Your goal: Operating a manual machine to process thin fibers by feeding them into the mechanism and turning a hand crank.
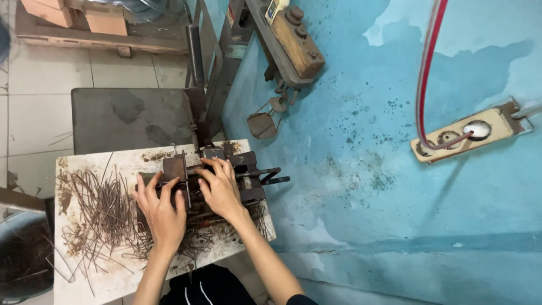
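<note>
A small dark metal jig or press [248, 169] stands on a stained white worktable [107, 277]. My left hand [161, 212] lies flat on the jig's left side, fingers spread near an upright rusty plate [175, 168]. My right hand [221, 189] rests on top of the jig's middle, fingers curled over its parts. Whether either hand pinches a wire is hidden. A heap of thin rusty wire pieces [104, 212] lies to the left of my left hand.
A dark metal bench [130, 118] stands beyond the table. The blue wall [367, 169] carries a wooden switch box [299, 42], a wooden socket strip [468, 133] and a red hose [426, 62]. A round bin of wire [22, 260] sits at the left. Cardboard boxes [104, 20] stand far back.
</note>
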